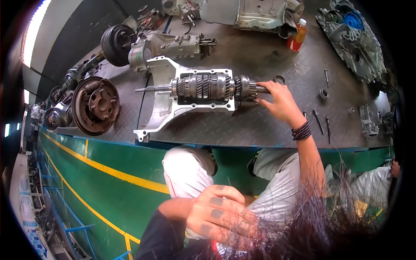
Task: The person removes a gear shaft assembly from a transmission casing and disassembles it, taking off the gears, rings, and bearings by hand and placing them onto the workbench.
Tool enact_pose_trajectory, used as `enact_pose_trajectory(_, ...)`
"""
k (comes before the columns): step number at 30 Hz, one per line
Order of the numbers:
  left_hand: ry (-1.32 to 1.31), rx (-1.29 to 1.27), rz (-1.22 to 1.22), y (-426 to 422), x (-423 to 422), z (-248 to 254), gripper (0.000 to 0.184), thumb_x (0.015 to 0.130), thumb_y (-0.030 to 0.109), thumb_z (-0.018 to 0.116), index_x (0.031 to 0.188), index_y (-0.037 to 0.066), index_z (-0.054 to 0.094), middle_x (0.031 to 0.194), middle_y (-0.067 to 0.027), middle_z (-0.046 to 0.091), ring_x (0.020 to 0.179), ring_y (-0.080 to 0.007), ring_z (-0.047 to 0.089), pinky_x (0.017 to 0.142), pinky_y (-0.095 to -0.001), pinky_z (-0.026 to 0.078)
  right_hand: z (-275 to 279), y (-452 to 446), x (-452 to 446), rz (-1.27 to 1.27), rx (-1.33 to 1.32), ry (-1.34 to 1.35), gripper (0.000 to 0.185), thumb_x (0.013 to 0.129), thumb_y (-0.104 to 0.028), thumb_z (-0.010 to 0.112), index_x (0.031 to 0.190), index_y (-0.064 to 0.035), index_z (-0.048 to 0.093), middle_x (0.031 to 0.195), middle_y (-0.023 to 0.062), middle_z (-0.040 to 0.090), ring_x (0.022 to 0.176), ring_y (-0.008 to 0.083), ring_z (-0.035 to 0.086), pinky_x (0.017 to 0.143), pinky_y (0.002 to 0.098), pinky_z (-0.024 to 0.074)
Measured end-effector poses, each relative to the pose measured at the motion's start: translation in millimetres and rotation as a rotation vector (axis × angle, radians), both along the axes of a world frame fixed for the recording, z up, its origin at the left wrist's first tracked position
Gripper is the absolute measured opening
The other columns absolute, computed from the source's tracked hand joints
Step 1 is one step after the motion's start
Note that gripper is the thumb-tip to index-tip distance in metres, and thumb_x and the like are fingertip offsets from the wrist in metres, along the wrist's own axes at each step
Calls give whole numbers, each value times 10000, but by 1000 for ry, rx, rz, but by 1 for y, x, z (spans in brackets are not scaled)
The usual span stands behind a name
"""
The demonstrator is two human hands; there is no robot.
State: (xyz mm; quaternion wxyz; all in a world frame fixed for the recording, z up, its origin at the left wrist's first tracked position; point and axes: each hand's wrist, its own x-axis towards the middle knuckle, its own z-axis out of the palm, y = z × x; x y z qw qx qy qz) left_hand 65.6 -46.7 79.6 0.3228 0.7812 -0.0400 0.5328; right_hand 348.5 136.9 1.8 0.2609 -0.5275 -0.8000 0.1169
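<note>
A gear shaft (pixel 203 86) carrying several gears lies lengthwise in an open silver metal housing (pixel 184 112) on the workbench. At the shaft's right end, my right hand (pixel 279 102) has its thumb and fingers on either side of the narrow tip, closed on it. A dark beaded bracelet circles that wrist. My left hand (pixel 221 214) is in front of my body, over my lap, its fingers bent and close together. Its palm is hidden and hair covers the fingertips, so anything inside cannot be made out. Grey patches mark its fingers.
A ring (pixel 279 79), a small gear (pixel 323 94) and bolts (pixel 318 121) lie right of my right hand. Behind are a bottle (pixel 297 35) and another gearbox casing (pixel 173 47). A rusty brake drum (pixel 96 105) stands left; a large casing (pixel 357 47) lies back right.
</note>
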Motion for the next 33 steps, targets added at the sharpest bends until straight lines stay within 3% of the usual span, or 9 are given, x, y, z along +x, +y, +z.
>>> enact_pose_trajectory(5,166,-67,-91,14,-15,27,204,997,148,677,1115,177,841,1231,-53,807,1108,-262,777,851,-402,568,1,3,-1,4,-5,12,498,923,-227,812,1381,-110,655,1253,121,707,1182,345,627,1066,429,440)
enact_pose_trajectory(11,-74,2,34,11,4,1,189,997,201,679,1071,180,852,1228,-78,805,1066,-293,777,813,-418,570,2,1,-1,-6,-10,-3,507,915,-232,817,1378,-102,656,1264,124,706,1190,347,626,1073,434,443)
enact_pose_trajectory(15,-155,-44,-27,12,3,-7,184,1006,202,674,1059,168,847,1199,-96,803,1010,-307,779,782,-424,556,3,2,-3,-5,-17,-4,515,914,-232,819,1380,-86,655,1285,126,709,1214,353,623,1082,436,444)
enact_pose_trajectory(25,-270,-69,38,15,1,-5,211,1052,224,658,991,171,853,1130,-106,813,928,-273,785,743,-374,518,1,4,-2,-4,-33,-10,508,917,-210,810,1376,-64,647,1319,152,704,1258,380,614,1099,442,436)
enact_pose_trajectory(33,-160,-178,-27,18,-5,-6,173,1035,222,697,1044,172,863,1148,-103,821,938,-229,797,747,-353,508,1,6,-4,-1,-19,-11,517,916,-223,811,1378,-61,645,1316,165,703,1249,383,623,1095,446,444)
